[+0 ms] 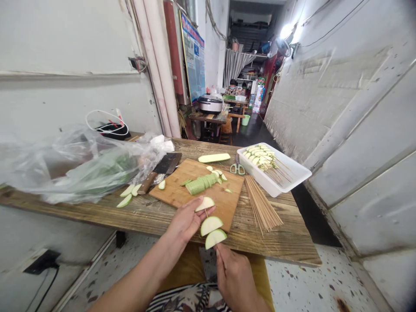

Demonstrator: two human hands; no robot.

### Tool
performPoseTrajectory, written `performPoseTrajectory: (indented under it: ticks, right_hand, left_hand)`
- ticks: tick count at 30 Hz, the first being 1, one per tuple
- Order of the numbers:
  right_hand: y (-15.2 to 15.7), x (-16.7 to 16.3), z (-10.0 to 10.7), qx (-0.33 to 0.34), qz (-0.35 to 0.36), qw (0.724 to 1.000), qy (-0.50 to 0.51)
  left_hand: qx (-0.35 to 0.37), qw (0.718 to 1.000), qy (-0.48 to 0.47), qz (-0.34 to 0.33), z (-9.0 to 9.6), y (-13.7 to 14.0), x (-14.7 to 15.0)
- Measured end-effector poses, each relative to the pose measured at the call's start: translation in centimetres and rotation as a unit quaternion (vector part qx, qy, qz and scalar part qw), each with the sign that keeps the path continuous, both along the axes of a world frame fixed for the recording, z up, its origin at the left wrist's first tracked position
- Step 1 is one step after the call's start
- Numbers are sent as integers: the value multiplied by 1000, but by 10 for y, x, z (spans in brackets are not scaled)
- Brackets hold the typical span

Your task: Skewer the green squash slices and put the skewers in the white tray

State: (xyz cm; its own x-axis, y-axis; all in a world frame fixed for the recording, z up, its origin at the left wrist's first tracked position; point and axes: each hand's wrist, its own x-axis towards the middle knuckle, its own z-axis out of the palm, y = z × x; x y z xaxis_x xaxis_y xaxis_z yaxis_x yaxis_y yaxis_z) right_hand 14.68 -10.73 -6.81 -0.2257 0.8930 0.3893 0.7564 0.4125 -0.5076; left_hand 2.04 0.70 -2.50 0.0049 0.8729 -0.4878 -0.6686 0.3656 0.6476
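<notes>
My left hand pinches a pale half-round zucchini slice with a green rim, at the tip of a thin bamboo skewer. Two more slices, an upper one and a lower one, are threaded on that skewer. My right hand is closed round the skewer's lower end, which its fingers mostly hide. Beyond my hands, a row of cut zucchini slices lies on the wooden cutting board, with a few loose pieces around it.
Right of the board lie a bundle of bamboo skewers, scissors and a white tray of filled skewers. A zucchini piece sits behind. At left are a cleaver and plastic bags. Another person sits far back.
</notes>
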Motion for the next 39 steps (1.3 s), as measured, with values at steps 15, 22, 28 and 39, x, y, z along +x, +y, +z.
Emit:
performPoseTrajectory:
  ticks: [15,22,28,39]
  right_hand:
    - [1,-1,1,-14,-5,1000,-6]
    - [1,-2,3,-30,2,1000,1]
    - [2,-2,4,-24,0,1000,10]
    - [9,1,-1,10,-36,999,36]
  left_hand:
    - [1,1000,4,-2,-2,-2,0]
    - [4,1000,4,-11,-3,-4,0]
    - [-7,1000,13,-21,-2,-8,3]
    - [4,996,9,-86,-12,-16,9]
